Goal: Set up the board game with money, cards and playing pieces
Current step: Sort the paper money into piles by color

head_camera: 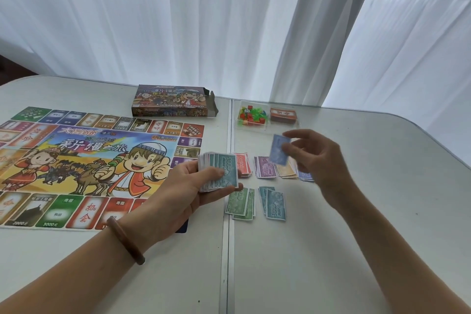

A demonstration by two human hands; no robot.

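The loose notes are the weak point. The left hand (190, 187), in the middle of the frame, grips a thick fanned stack of notes (230, 164) with the thumb across the top teal 1000, and that fan looks likely to slide apart and spill over the sorted piles if the grip slackens. The right hand (314, 158), right of centre, pinches a single blue note (279, 149) between thumb and fingertips. The note is clear of the worktop (369, 211), above the gap between the purple pile (266, 168) and the tan pile (285, 171). The blue pile (305, 176) it seems meant for lies just below that hand, partly hidden by it, so a careless drop could land the note on the tan pile or knock the crowded row askew. The red pile (243, 164) touches the held stack's edge, while the green pile (240, 202) and teal pile (274, 202) sit lower. The board (89, 160) fills the left, and the piece tray (252, 115) and card deck (284, 115) lie above.
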